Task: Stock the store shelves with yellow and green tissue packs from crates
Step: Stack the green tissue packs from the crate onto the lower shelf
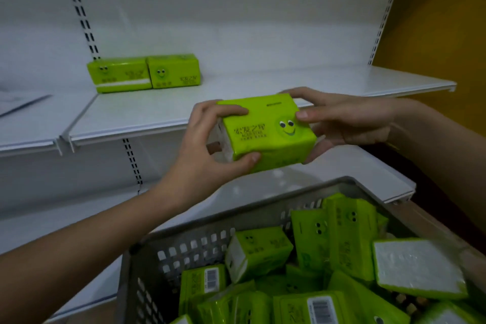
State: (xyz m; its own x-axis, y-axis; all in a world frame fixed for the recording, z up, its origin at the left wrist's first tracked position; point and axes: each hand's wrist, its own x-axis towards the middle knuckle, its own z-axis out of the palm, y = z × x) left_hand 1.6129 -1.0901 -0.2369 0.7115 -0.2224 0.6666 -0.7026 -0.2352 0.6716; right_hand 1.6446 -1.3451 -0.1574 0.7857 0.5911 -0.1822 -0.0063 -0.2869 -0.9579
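Green tissue pack (pixel 267 131) pinched between my left hand (pixel 210 144) and right hand (pixel 344 123), above the crate (pixel 200 244).
I should set it face-out, snug beside the shelved packs (pixel 143 73) on the shelf (pixel 157 113).

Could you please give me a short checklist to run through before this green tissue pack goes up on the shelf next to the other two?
1. Grip on the held green plastic-wrapped tissue pack: left hand and right hand each clasp an end. Ok.
2. Landing spot: the white metal shelf is bare to the right of the two green tissue packs already standing there. Ok.
3. Facing: the held pack's smiley side faces the camera, away from the shelf's front. Not ok, turn it.
4. Wrapper intact: the left end shows white tissue; whether it is torn, cannot tell.
5. Supply: the grey perforated plastic crate holds many more green packs. Ok.
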